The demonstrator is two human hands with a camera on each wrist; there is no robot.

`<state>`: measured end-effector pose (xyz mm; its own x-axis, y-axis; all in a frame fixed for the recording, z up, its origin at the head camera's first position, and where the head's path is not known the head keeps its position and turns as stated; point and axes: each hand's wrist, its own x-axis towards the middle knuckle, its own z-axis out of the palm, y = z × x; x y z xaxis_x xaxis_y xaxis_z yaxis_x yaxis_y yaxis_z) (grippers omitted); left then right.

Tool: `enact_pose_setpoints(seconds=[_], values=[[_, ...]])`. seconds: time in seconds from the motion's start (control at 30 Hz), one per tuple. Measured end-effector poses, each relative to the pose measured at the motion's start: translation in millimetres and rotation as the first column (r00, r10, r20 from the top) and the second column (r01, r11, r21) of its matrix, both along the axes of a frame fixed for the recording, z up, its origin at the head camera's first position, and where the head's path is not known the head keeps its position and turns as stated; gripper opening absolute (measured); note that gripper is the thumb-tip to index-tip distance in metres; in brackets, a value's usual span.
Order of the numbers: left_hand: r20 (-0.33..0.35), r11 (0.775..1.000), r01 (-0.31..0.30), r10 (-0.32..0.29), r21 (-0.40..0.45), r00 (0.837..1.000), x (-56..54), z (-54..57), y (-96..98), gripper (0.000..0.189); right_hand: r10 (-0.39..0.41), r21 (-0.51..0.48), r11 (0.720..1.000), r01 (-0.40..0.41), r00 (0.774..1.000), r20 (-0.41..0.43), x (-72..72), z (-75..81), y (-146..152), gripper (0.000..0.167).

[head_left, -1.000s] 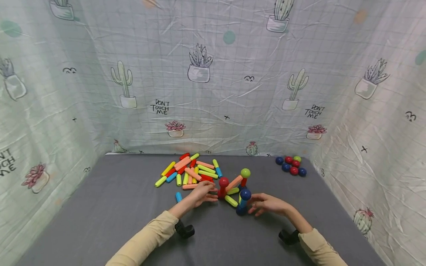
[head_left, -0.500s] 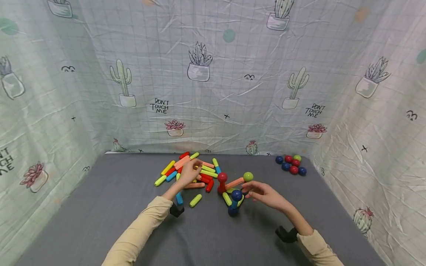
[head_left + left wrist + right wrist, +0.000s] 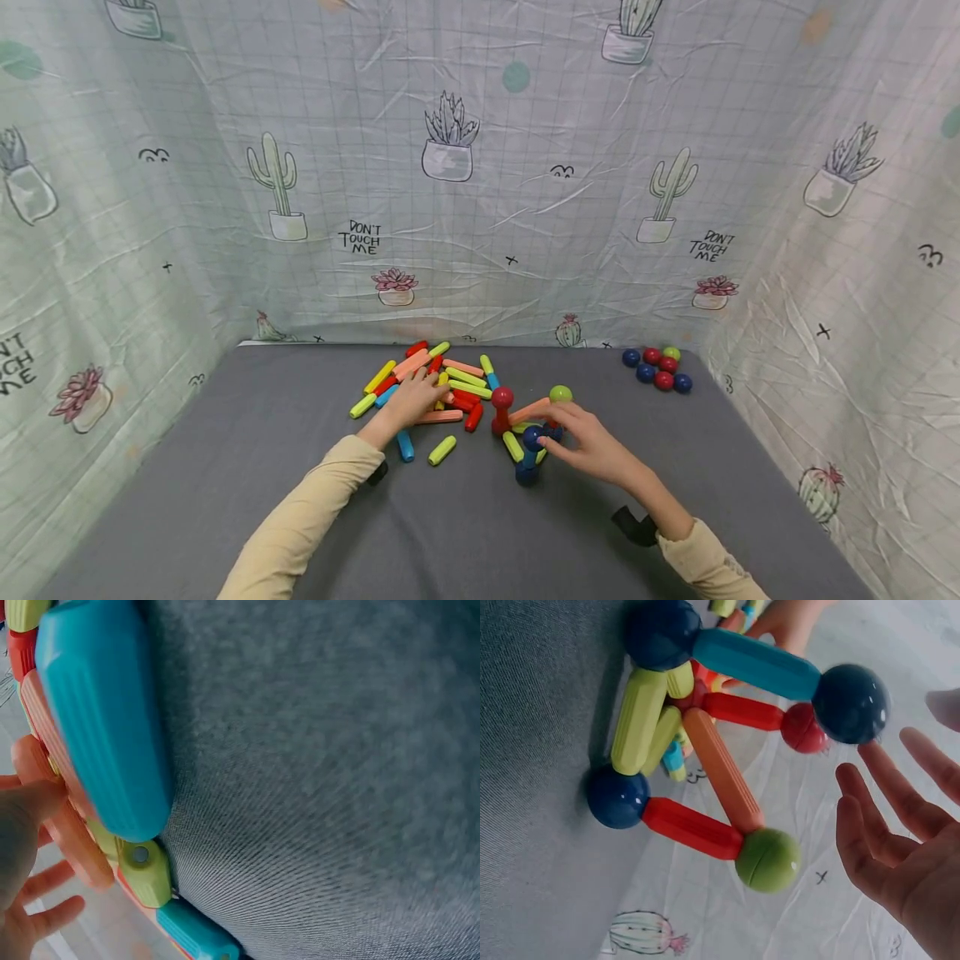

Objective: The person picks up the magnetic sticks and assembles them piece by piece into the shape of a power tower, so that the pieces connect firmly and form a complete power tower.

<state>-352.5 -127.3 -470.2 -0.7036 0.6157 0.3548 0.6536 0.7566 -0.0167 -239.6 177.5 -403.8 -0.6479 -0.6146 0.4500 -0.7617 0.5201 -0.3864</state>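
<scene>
My left hand (image 3: 408,407) is over a pile of colored rods. In the left wrist view its thumb and fingers pinch a salmon rod (image 3: 71,829). At right stands a magnetic frame of balls and rods. Its base has yellow-green rods (image 3: 639,720) between dark blue and red balls. Upright on it are a blue rod (image 3: 756,664) topped by a dark blue ball (image 3: 851,703), a red rod (image 3: 742,711) with a red ball, and another red rod with a green ball (image 3: 767,860). A salmon rod slants to the green ball. My right hand (image 3: 907,847), fingers loosely extended, has a fingertip at the upper dark blue ball.
Several spare balls (image 3: 664,381), dark blue, red and green, lie at the back right. A yellow-green rod (image 3: 442,450) and a blue rod (image 3: 406,446) lie in front of the pile. A printed curtain (image 3: 480,217) stands behind the grey table surface (image 3: 480,533).
My left hand has gone from beside the frame back to the rod pile and now pinches a salmon rod. My right hand has moved leftward over the frame, which has shifted slightly left.
</scene>
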Motion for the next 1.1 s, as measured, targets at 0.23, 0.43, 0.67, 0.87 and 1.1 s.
enact_pose_setpoints(seconds=[0.23,0.43,0.67,0.87,1.1], values=[[-0.221,0.991,0.134,-0.127,0.015,0.967,1.6,1.8,0.8,0.032,-0.039,0.126,0.991,0.043,0.999,-0.033,2.6,-5.9,-4,0.036],[-0.576,0.906,0.394,-0.407,-0.156,0.709,21.5,14.1,11.8,0.028,-0.052,0.118,0.992,0.051,0.999,0.005,1.6,-7.7,-2,0.034],[-0.728,0.789,0.521,-0.560,-0.324,0.396,52.1,32.3,33.6,0.027,-0.026,0.077,0.997,0.023,0.999,0.041,1.6,-9.2,-1,0.034],[-0.710,0.777,0.498,-0.594,-0.384,0.379,66.6,48.8,43.0,0.023,-0.013,0.060,0.998,0.011,0.999,0.033,-0.8,-10.9,0,0.035],[-0.664,0.798,0.442,-0.593,-0.409,0.456,65.2,44.8,46.4,0.027,-0.010,0.055,0.998,0.007,0.999,0.050,-1.3,-10.7,1,0.036]])
